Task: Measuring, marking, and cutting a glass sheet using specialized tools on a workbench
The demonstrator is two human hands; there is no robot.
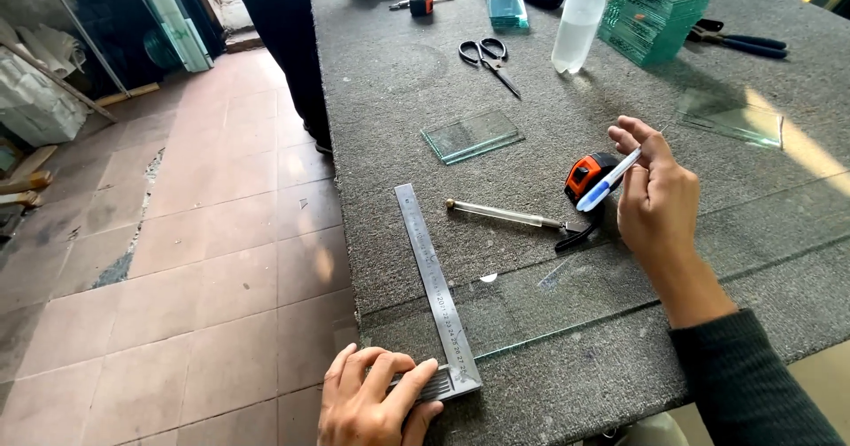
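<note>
Pinning the stock of a steel try square (436, 286) against the table's near edge, the left hand (372, 402) lies flat, fingers closed over the thick base; the blade runs away from the hand across a clear glass sheet (567, 309), apparently to hold a straight, square line on the pane.

Head view, right side: right hand (657, 198) is raised just above the far edge of the glass, fingers closed around a blue-and-white pen (607, 180), tip angled down toward the left hand.

Just beyond the pen: an orange tape measure (586, 177), touching or nearly so. Left of the right hand, between both hands, lies a glass cutter (505, 213) on the grey felt table (398, 83).

Farther off: small glass pane (471, 135), scissors (489, 62), plastic bottle (580, 21), stack of green glass (653, 14).
</note>
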